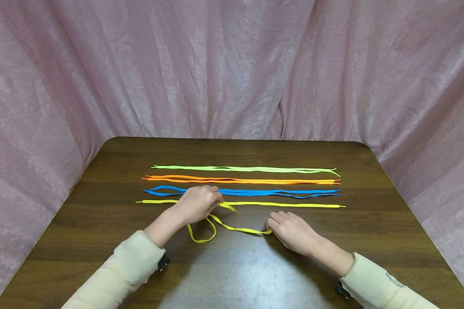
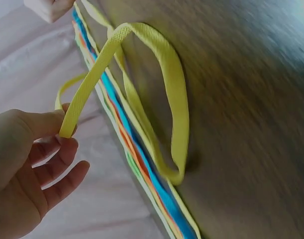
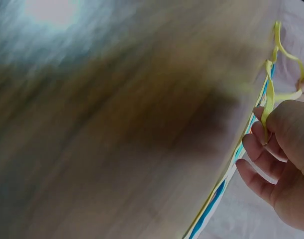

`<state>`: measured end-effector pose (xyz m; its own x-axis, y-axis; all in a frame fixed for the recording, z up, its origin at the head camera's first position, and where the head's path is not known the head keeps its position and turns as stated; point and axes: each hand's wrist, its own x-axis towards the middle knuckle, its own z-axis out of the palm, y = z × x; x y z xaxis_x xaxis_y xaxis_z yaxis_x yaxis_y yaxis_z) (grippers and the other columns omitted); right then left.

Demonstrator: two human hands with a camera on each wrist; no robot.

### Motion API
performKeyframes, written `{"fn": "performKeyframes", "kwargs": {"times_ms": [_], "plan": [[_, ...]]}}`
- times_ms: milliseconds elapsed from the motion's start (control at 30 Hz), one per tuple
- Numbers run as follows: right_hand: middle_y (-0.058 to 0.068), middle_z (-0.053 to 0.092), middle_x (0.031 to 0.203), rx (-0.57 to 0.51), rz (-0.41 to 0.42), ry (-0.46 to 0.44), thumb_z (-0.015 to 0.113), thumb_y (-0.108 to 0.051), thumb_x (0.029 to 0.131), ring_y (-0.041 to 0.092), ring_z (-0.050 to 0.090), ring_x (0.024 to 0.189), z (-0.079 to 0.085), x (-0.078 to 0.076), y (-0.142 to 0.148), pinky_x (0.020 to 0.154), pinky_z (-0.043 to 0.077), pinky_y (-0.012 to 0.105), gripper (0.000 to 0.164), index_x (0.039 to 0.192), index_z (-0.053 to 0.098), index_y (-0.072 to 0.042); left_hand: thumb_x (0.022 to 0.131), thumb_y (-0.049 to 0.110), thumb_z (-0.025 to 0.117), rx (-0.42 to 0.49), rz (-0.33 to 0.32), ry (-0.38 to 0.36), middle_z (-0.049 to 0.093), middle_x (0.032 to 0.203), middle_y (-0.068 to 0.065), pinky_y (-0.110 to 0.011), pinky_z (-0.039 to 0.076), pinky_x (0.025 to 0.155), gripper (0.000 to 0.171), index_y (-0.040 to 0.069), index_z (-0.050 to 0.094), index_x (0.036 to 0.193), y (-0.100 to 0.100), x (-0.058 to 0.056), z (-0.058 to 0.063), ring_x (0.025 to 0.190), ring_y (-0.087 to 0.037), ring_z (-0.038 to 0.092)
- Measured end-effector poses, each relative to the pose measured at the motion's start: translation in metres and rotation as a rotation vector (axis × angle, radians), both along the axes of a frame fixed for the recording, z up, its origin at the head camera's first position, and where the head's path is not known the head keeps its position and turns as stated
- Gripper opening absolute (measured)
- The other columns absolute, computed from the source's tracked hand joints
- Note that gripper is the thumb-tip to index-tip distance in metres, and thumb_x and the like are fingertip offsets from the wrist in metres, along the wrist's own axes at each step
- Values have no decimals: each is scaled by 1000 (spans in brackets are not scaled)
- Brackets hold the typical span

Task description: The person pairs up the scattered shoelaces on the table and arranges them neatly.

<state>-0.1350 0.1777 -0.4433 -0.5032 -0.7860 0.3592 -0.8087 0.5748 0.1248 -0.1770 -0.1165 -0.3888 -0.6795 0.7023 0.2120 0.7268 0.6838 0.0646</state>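
Observation:
A loose yellow shoelace [image 1: 237,229] runs between the two hands, with a loop hanging below the left one. My left hand [image 1: 199,202] pinches it between thumb and fingers, above the straight yellow shoelace [image 1: 290,204]. In the left wrist view, the pinched lace [image 2: 172,89] arches over and loops down toward the table. My right hand [image 1: 294,231] pinches the other part of this lace, to the right and nearer the front. The right wrist view shows the lace [image 3: 269,102] between thumb and fingers, the remaining fingers loosely bent.
Behind the straight yellow lace lie a pair of blue laces [image 1: 255,192], a pair of orange laces [image 1: 255,181] and a pair of light green laces [image 1: 255,169], roughly parallel. The brown wooden table [image 1: 112,171] has pink curtains [image 1: 232,77] around it.

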Motion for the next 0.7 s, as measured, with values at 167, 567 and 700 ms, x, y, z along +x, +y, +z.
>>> {"fn": "performKeyframes", "kwargs": {"times_ms": [167,567,700], "plan": [[-3,50,80,-12,-44,-47,54,-6,83,12,51,68,2,-4,13,59,43,26,6,83,55,-12,83,9,65,41,32,45,57,76,8,-19,36,48,9,16,63,80,-17,3,5,61,-7,51],[-7,43,75,10,-108,-143,59,-5,84,7,42,62,5,-6,38,56,39,22,14,79,50,-13,80,5,65,98,141,33,51,70,10,-20,35,47,14,17,59,76,-56,10,15,59,-6,44],[-9,43,73,1,-118,-145,59,-2,81,7,41,62,5,-8,48,56,39,22,16,78,48,-14,78,6,67,88,191,14,49,67,10,-23,35,48,15,18,57,74,-69,11,14,60,-8,44]]}}
